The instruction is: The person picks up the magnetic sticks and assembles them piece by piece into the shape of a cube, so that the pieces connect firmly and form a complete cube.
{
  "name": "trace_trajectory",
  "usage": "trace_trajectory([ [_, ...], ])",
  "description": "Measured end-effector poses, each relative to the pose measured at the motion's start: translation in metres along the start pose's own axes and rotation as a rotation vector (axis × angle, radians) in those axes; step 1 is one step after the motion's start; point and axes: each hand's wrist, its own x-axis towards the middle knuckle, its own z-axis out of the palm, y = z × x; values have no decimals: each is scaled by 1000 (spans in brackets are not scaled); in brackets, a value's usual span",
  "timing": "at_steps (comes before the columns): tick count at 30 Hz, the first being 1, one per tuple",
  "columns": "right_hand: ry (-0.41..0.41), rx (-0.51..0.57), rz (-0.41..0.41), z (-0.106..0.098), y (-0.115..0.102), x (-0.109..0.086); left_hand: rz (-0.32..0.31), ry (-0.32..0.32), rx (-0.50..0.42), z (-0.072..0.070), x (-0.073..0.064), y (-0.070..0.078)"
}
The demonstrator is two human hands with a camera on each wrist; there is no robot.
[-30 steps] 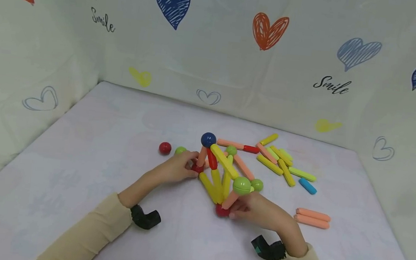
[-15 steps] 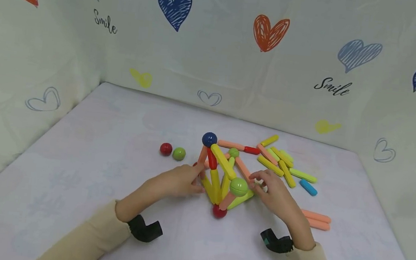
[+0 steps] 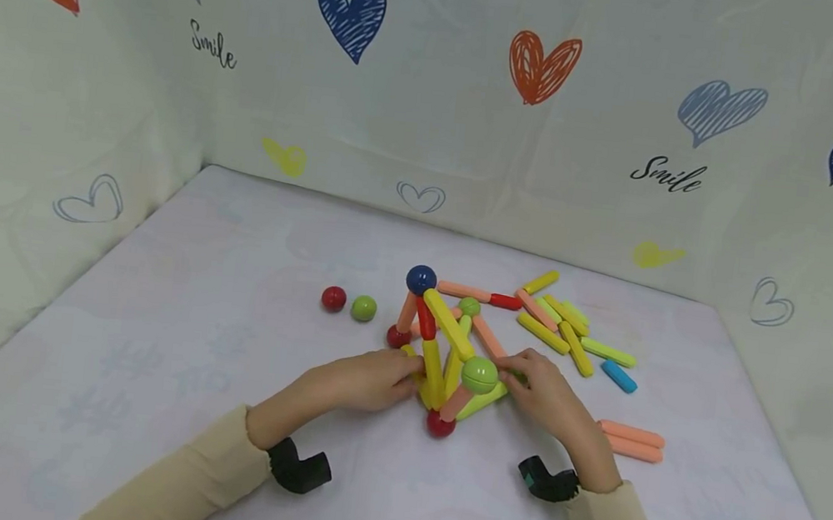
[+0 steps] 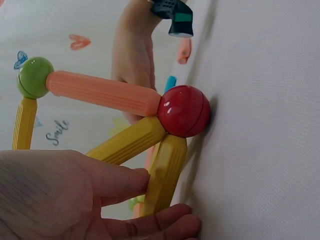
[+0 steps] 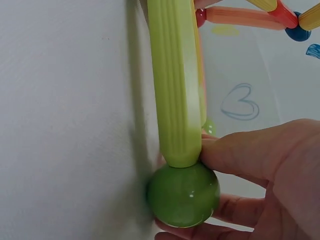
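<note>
A frame of magnetic rods and balls stands mid-table, topped by a blue ball and a green ball. My left hand pinches a yellow rod low on the frame, thumb on one side and fingers on the other. That rod meets the front red ball, which rests on the table; another red ball sits at the left corner. At the right corner my right hand grips a green ball joined to a lime rod. In the head view the fingers mostly cover this ball.
A loose red ball and green ball lie left of the frame. Several yellow and lime rods are heaped at the back right, with a blue rod beside them. Two orange rods lie right of my right hand.
My left hand has moved from the left red ball to the yellow rod nearer me. My right hand has left the front red ball and moved to the green ball at the right corner.
</note>
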Motion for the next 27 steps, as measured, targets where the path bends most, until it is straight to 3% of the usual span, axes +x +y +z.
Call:
trace_trajectory([
  [6, -30, -29, 49, -3, -6, -4, -9, 45, -11, 1, 6, -5],
  [11, -112, -17, 78, -5, -16, -7, -38, 134, -12, 0, 13, -18],
  [15, -163, 17, 85, -5, -24, -10, -44, 183, -64, -3, 18, -26],
  [22, -165, 35, 61, 0, -31, -11, -27, 206, -138, -6, 21, -36],
  [27, -161, 36, 61, 2, -31, -10, -53, 199, -125, -14, 16, -35],
])
